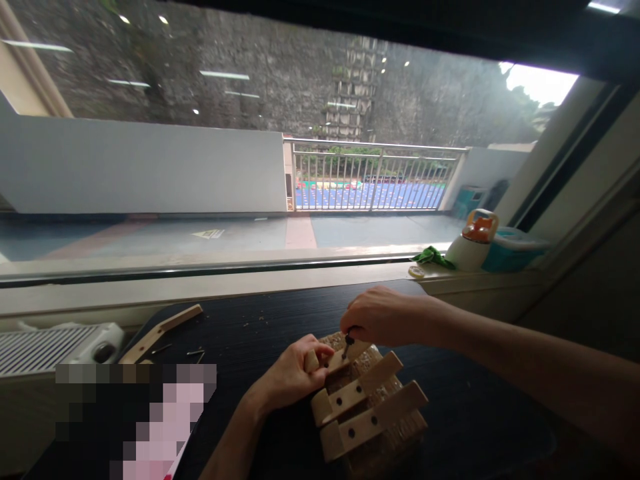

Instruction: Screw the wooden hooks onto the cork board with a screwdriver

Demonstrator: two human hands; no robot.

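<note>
My right hand is closed round the dark handle of what looks like a screwdriver. Its metal shaft points down at a pale wooden strip, where the tip meets the wood. My left hand grips the rounded near end of that strip, fingers wrapped about it. Two similar strips with dark round holes, a middle one and a nearer one, lie side by side. All three rest across a rough, shiny, light-brown block on the black table. The screwdriver's handle is mostly hidden in my fingers.
On the table's left lies a bent wooden piece beside small metal parts. A white radiator borders that side. The windowsill holds a green cloth, a white kettle-like jug and a teal box.
</note>
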